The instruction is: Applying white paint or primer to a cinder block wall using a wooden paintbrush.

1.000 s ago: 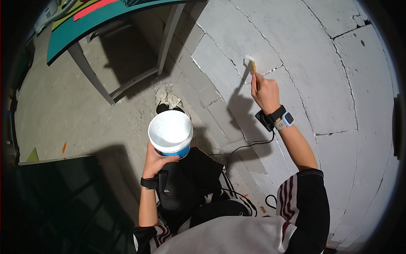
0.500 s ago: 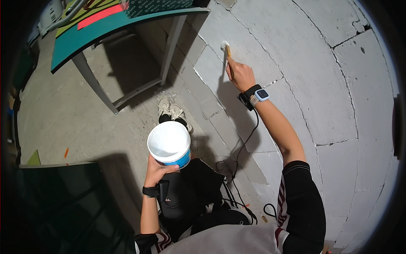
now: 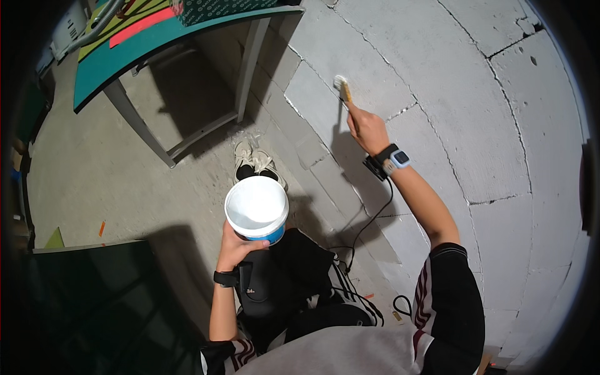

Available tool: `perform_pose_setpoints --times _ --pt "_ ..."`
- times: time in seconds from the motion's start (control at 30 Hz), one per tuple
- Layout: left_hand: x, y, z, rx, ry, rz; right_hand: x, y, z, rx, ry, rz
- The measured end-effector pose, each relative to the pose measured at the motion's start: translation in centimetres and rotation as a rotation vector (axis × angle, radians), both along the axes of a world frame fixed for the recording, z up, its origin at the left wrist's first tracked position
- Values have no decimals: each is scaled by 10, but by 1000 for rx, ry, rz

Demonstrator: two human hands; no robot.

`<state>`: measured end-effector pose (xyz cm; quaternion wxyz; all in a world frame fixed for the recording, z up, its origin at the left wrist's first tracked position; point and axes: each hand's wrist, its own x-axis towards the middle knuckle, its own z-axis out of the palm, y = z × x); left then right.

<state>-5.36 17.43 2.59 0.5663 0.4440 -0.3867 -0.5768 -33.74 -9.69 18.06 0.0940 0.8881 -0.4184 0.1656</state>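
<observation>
My right hand (image 3: 369,131) is closed round the handle of a small paintbrush (image 3: 345,93) with a yellowish handle. Its whitish bristles meet the grey-white block wall (image 3: 450,137), a little right of a joint between blocks. Low in front of me, my left hand (image 3: 237,247) grips a white plastic bucket (image 3: 272,235) with a blue label. The bucket tilts slightly and shows its white inside; how much paint it holds I cannot make out. Fingers of the left hand are partly hidden under the bucket.
A teal-topped table (image 3: 144,47) with grey legs stands at the upper left, a green patterned box (image 3: 219,9) on it. Lower left is a dark green panel or surface (image 3: 94,300). A black cable (image 3: 354,240) hangs from my right wrist. My shoes (image 3: 253,162) stand beside the wall's foot.
My right hand and the brush have moved down and slightly right along the wall. The bucket in my left hand has shifted slightly right.
</observation>
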Motion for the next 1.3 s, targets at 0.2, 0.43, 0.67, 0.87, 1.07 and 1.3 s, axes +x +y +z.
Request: perform_pose_setpoints --times 0.2,0.43,0.67,0.87,1.07,1.3 --pt "-1 0 10 15 43 24 38 -38 -10 -51 55 -89" --pt "1 2 1 28 34 58 -3 38 28 -23 12 -188" --pt "-1 -5 2 -26 -34 17 -5 64 38 -22 106 -119" --pt "-2 -3 5 -23 -8 10 20 5 11 -239 257 73" --pt "-2 -3 0 -32 -26 40 33 -24 18 -204 422 102" --pt "-2 -3 -6 -58 -68 79 11 20 43 -56 449 -27"
